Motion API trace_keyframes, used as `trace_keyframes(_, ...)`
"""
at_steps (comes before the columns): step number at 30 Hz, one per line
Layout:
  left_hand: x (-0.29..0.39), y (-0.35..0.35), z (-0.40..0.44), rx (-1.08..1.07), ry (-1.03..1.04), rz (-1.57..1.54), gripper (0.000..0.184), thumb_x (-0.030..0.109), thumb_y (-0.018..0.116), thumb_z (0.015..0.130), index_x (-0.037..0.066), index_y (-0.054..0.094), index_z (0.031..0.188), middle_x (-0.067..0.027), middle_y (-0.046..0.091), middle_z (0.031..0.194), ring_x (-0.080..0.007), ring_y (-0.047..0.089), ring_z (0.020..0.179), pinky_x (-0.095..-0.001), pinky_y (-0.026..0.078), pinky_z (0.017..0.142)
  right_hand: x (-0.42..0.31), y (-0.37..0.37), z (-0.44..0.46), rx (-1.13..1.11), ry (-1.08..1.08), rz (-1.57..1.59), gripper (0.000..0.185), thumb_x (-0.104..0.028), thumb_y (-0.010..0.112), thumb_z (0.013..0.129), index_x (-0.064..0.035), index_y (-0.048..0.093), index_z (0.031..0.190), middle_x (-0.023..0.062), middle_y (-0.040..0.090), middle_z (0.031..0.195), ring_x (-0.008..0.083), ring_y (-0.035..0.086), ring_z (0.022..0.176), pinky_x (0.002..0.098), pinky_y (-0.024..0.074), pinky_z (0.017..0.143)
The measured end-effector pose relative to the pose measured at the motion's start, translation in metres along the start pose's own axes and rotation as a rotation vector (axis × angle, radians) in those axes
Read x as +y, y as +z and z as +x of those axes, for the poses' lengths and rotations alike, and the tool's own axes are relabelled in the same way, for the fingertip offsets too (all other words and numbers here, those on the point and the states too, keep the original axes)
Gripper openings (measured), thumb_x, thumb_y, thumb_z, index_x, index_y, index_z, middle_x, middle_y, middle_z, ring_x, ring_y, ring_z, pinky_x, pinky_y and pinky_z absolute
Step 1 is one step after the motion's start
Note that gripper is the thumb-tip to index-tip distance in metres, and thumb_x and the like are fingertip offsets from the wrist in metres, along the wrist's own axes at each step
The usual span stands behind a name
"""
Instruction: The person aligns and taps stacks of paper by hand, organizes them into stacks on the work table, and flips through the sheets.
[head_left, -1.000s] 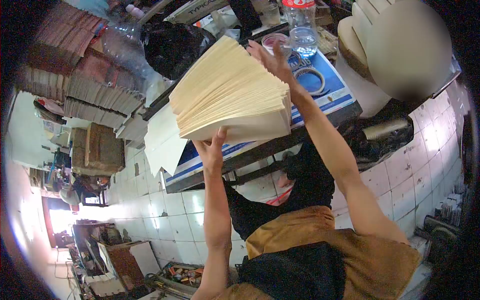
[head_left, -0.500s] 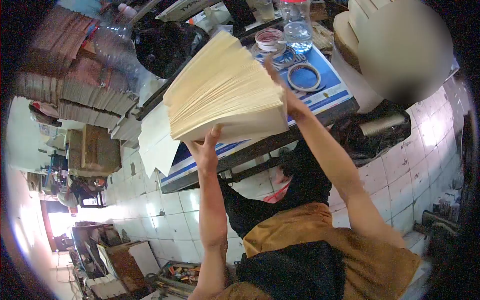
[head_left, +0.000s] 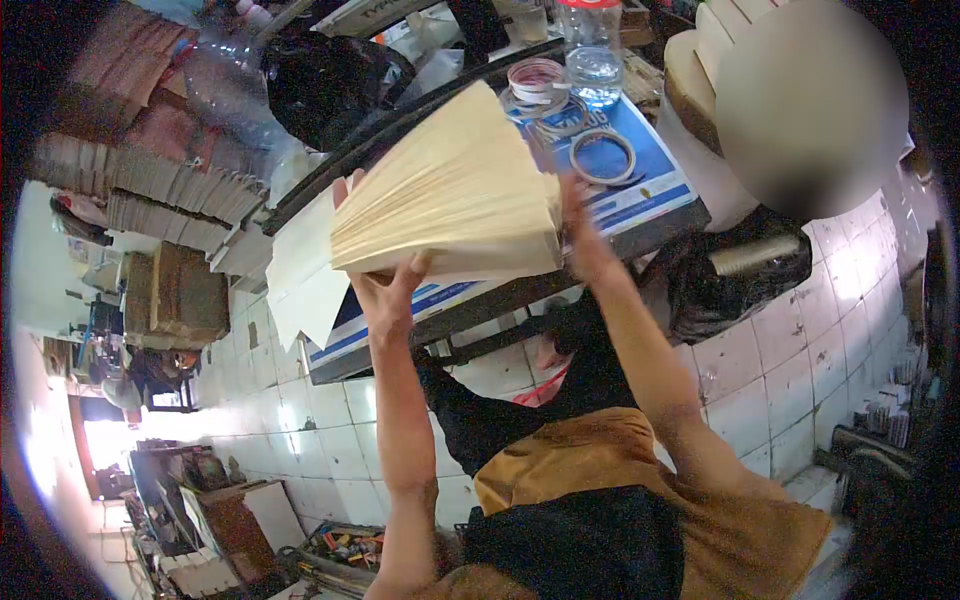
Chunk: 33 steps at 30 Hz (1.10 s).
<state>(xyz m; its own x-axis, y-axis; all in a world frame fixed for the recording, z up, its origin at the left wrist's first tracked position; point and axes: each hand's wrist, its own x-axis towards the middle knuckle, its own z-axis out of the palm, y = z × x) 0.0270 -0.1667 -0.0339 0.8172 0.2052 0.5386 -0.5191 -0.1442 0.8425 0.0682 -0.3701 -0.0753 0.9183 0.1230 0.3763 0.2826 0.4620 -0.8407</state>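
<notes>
A thick block of cream paper pages [head_left: 450,190] is held up over the table, its sheets fanned out toward the far side. My left hand [head_left: 388,295] grips its near left corner, thumb on the near face and fingertips showing behind the left edge. Beside the block's right end is my right hand [head_left: 590,235], smeared by motion; whether its fingers press on the pages cannot be made out. Loose white sheets [head_left: 303,275] lie under the block at the left, over a blue and white printed cover [head_left: 650,175].
Tape rolls [head_left: 602,157] and a clear bottle [head_left: 594,65] with a red cap stand beyond my right hand. A black plastic bag [head_left: 325,90] sits at the back. Paper stacks [head_left: 180,190] rise at the left; a dark bag [head_left: 740,265] is right of the table.
The fanned pages have drawn closer together and the block has shifted slightly left and lower. My right hand has come down from behind the block's right end to beside it.
</notes>
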Motion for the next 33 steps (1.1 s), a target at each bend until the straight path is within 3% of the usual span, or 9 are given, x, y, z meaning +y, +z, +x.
trace_keyframes(2,0.000,-0.003,0.002,-0.035,-0.038,-0.097,0.105,0.028,0.085,0.063,0.004,0.023,0.144,-0.0158,0.048,0.126,-0.0244,0.051,0.113,-0.0387,0.042,0.099,0.002,0.011,0.005,-0.065,0.123,0.237,0.082,-0.060,0.031,0.094,-0.0004,0.012,0.147,0.0109,0.015,0.154,0.0221,0.011,0.142,0.0323,0.0062,0.115)
trace_keyframes(5,-0.033,-0.022,-0.005,0.079,-0.168,-0.138,0.092,0.020,0.084,0.066,0.002,0.029,0.138,-0.0154,0.049,0.126,-0.0236,0.053,0.111,-0.0370,0.043,0.097,0.041,-0.015,0.035,-0.053,0.013,-0.107,0.080,-0.060,0.028,0.095,-0.0005,0.015,0.147,0.0115,0.016,0.154,0.0225,0.011,0.142,0.0332,0.0067,0.115)
trace_keyframes(9,-0.022,-0.007,0.006,0.283,-0.160,-0.278,0.058,0.011,0.080,0.073,-0.001,0.048,0.121,-0.0118,0.058,0.112,-0.0209,0.056,0.104,-0.0326,0.048,0.087,0.017,-0.008,0.047,-0.338,0.302,-0.086,0.083,-0.063,0.021,0.094,-0.0008,0.012,0.148,0.0126,0.014,0.154,0.0252,0.011,0.142,0.0344,0.0048,0.115)
trace_keyframes(12,-0.001,-0.009,0.018,0.368,-0.264,-0.475,0.044,0.017,0.073,0.082,0.001,0.053,0.117,-0.0085,0.060,0.108,-0.0197,0.058,0.101,-0.0334,0.049,0.085,-0.008,-0.021,0.046,-0.582,0.022,-0.442,0.103,-0.071,0.045,0.081,-0.0010,0.009,0.148,0.0161,0.013,0.154,0.0243,0.011,0.142,0.0369,0.0096,0.115)
trace_keyframes(14,-0.006,-0.015,0.022,0.369,-0.263,-0.611,0.043,0.023,0.067,0.086,0.002,0.052,0.121,-0.0069,0.059,0.111,-0.0191,0.058,0.101,-0.0335,0.050,0.085,-0.035,-0.007,0.055,-0.678,-0.088,-0.771,0.118,-0.060,0.074,0.066,-0.0021,0.011,0.148,0.0184,0.022,0.151,0.0251,0.018,0.141,0.0382,0.0161,0.114)
trace_keyframes(18,-0.018,-0.013,0.010,0.234,-0.295,-0.853,0.061,0.046,0.056,0.090,0.006,0.042,0.133,-0.0078,0.051,0.127,-0.0222,0.051,0.115,-0.0385,0.044,0.094,-0.072,0.022,0.074,-0.639,0.064,-0.719,0.107,-0.045,0.081,0.062,-0.0006,0.027,0.143,0.0188,0.043,0.137,0.0279,0.043,0.124,0.0345,0.0314,0.106)
trace_keyframes(24,-0.040,0.010,-0.009,0.173,-0.441,-1.057,0.072,0.055,0.053,0.089,0.010,0.031,0.141,-0.0087,0.041,0.138,-0.0242,0.043,0.124,-0.0392,0.037,0.102,-0.106,0.030,0.090,-0.658,0.009,-1.147,0.087,-0.036,0.081,0.062,0.0028,0.043,0.131,0.0192,0.054,0.124,0.0268,0.051,0.117,0.0347,0.0366,0.102)
trace_keyframes(30,-0.026,-0.010,-0.044,0.379,-0.455,-0.299,0.064,0.034,0.064,0.088,0.005,0.036,0.137,-0.0098,0.045,0.132,-0.0196,0.043,0.120,-0.0393,0.036,0.101,-0.125,0.030,0.084,-0.700,-0.032,-1.292,0.083,-0.027,0.080,0.065,0.0009,0.040,0.131,0.0201,0.049,0.129,0.0312,0.049,0.119,0.0367,0.0350,0.104)
trace_keyframes(33,-0.004,-0.032,-0.079,0.693,-0.160,-0.106,0.018,0.006,0.055,0.093,-0.002,0.057,0.108,-0.0130,0.062,0.103,-0.0197,0.063,0.093,-0.0284,0.052,0.081,-0.108,0.027,0.079,-0.741,-0.052,-1.523,0.087,-0.026,0.080,0.065,0.0000,0.035,0.134,0.0228,0.041,0.136,0.0369,0.043,0.125,0.0398,0.0332,0.106)
